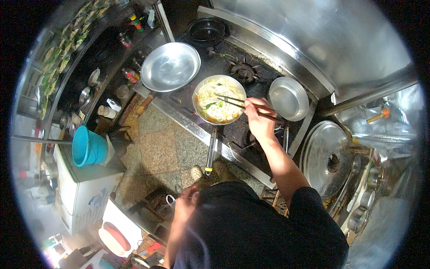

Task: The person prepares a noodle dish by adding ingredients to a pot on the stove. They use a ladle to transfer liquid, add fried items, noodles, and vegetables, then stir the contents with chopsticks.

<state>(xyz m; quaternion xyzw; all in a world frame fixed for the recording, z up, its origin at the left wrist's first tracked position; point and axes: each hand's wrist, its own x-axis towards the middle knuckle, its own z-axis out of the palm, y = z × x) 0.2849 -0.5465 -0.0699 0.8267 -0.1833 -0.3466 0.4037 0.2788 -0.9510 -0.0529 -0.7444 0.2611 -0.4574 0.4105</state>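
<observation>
A pair of dark chopsticks (231, 101) is gripped in my right hand (260, 117), their tips among pale noodles or sprouts with green leaves (220, 97). That food lies in a round metal pan (242, 116) on the stove. From the pan a long handle (211, 151) with a yellow band near its end points towards me. My left hand (186, 201) hangs low by my body, its fingers curled; I see nothing in it, though its palm side is partly hidden.
Around the pan stand a wide metal basin (170, 67), an empty metal pan (289, 99), a black pan (206, 29) and a bare burner (244, 71). A large round lid (324, 158) leans at the right. A blue bucket (88, 146) stands on a white cabinet (90, 198) at the left.
</observation>
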